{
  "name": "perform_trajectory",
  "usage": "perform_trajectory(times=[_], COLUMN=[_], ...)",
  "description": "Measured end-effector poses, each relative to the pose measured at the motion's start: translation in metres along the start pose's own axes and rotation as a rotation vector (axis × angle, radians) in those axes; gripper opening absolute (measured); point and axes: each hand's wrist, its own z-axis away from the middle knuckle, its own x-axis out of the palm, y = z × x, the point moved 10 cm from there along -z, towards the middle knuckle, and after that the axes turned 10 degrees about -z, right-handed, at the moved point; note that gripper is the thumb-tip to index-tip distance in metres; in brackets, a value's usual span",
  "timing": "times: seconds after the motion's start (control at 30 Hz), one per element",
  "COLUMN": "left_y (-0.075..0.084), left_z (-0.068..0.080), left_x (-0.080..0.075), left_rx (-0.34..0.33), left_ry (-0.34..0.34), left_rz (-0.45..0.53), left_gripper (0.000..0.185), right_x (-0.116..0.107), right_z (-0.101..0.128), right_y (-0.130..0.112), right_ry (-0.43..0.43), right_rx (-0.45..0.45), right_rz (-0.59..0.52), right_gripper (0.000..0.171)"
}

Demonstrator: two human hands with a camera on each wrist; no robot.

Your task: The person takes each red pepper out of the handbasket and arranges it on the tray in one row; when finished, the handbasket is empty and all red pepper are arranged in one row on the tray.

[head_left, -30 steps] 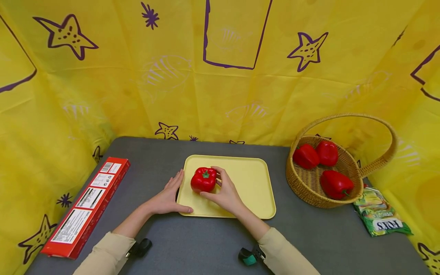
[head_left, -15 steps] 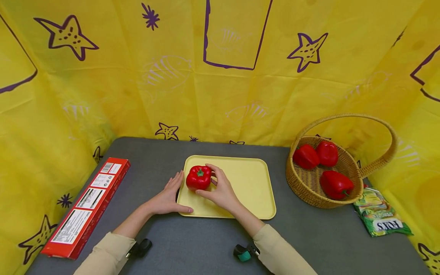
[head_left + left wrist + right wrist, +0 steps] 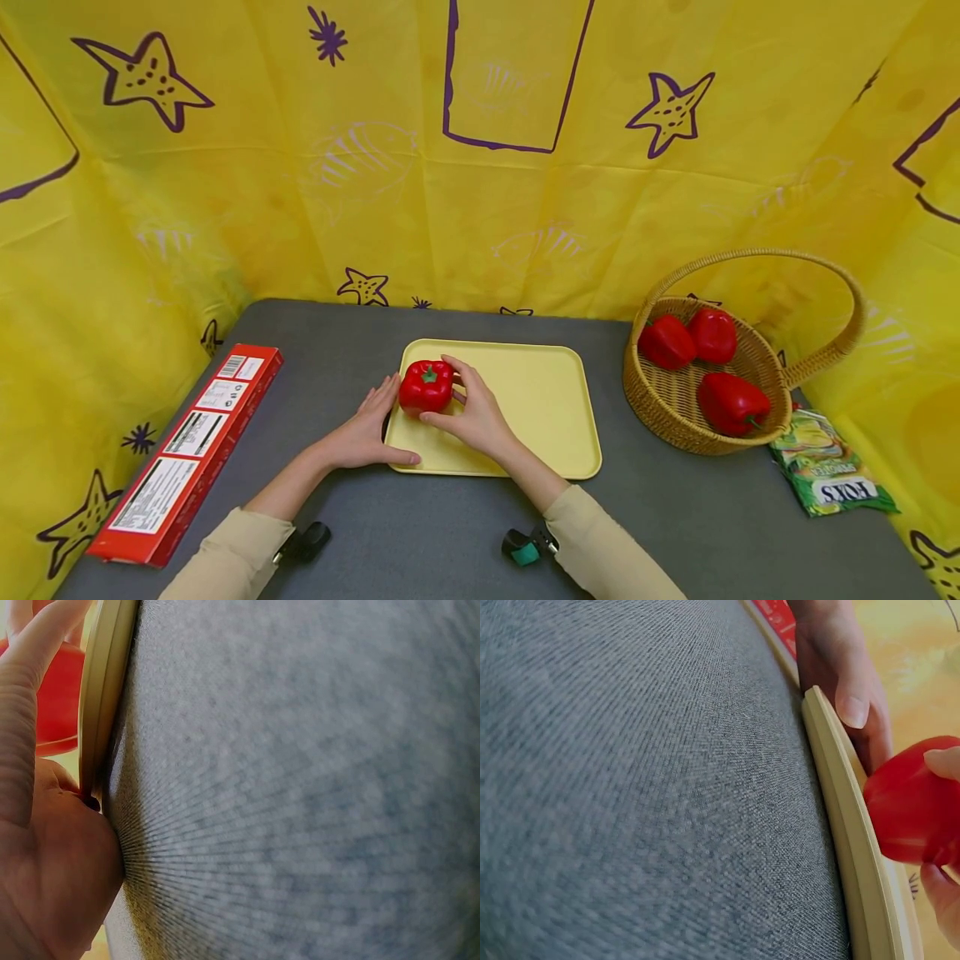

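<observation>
A red bell pepper with a green stem stands upright at the left end of the pale yellow tray. My right hand grips it from the right, thumb on the near side and fingers behind; the right wrist view shows the same pepper just above the tray rim. Along the tray's left edge lies my left hand, its fingers straight and its thumb reaching over the near left corner. In the left wrist view, that hand touches the rim, with red pepper partly visible behind a finger.
To the right stands a wicker basket with a tall handle, holding three red peppers. A green packet lies beside it. At the left is a long red box. Yellow patterned cloth surrounds the grey table.
My right hand has moved left across the tray with the bell pepper, bringing it close to the left rim. The left hand has stayed in place.
</observation>
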Motion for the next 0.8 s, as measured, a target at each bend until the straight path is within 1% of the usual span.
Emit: perform_trajectory(times=[0.13, 0.43, 0.7, 0.8], left_y=[0.0, 0.001, 0.001, 0.002], left_z=[0.0, 0.001, 0.001, 0.001], left_x=[-0.001, 0.0, 0.0, 0.0], left_rx=[0.003, -0.001, -0.001, 0.006], left_ry=[0.005, -0.004, -0.003, -0.001], left_rz=[-0.001, 0.005, 0.015, 0.016], left_gripper=[0.124, 0.124, 0.123, 0.122], right_x=[0.001, 0.006, 0.006, 0.007], right_z=[-0.001, 0.0, 0.007, 0.007], right_y=[0.001, 0.0, -0.032, -0.035], right_ry=[-0.004, -0.047, -0.056, -0.057], right_rx=[0.003, 0.032, 0.031, 0.026], right_rz=[0.002, -0.047, -0.084, -0.089], right_gripper=[0.086, 0.089, 0.081, 0.079])
